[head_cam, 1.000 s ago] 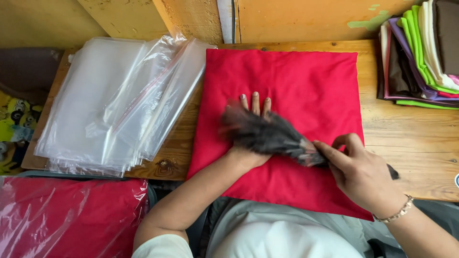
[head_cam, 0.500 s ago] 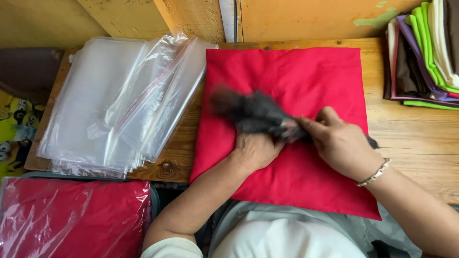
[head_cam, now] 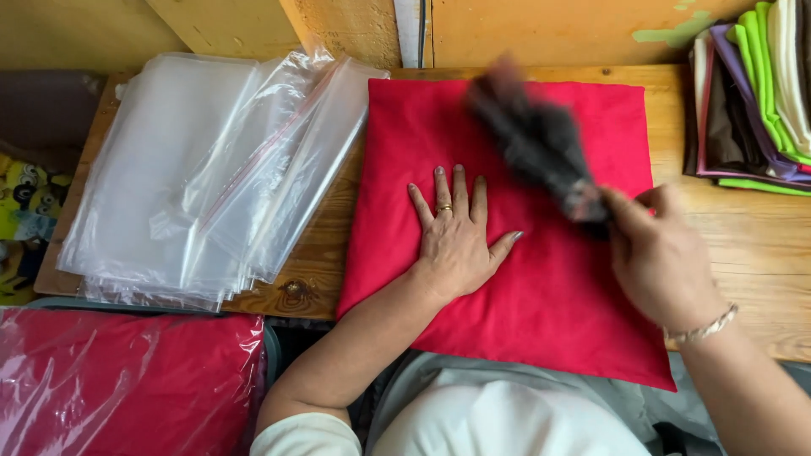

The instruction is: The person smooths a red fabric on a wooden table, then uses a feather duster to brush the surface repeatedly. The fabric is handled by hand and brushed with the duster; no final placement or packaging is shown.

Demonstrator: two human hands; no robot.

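So the long wooden tabletop [head_cam: 743, 245] runs across the whole view, same as before. Biggest thing on it is the square red fabric cushion cover [head_cam: 541, 321], lying flat in the middle with its near corner hanging over the front edge; it hasn't shifted. To the left of it sits the fanned stack of clear plastic zip bags [head_cam: 194, 177], untouched, just beside the cover's left edge. Bottom left, below the tabletop, there's a red cover already sealed in shiny plastic [head_cam: 127, 388]. Far right corner has the pile of folded cloths in green, purple, white and brown [head_cam: 752, 101], well apart from the hands.

Now the hands. The left hand [head_cam: 456, 236] is spread flat, palm down, fingers apart, pressing on the middle of the red cover; half a second ago it was half hidden under the brush, now it's fully in sight, ring on one finger. The right hand [head_cam: 659, 262] has swung out to the right and its grip is closed round the handle of the dark bristly hand brush [head_cam: 532, 135]. The brush is blurred and now points up toward the cover's far edge, where earlier it was over the middle by the left hand.
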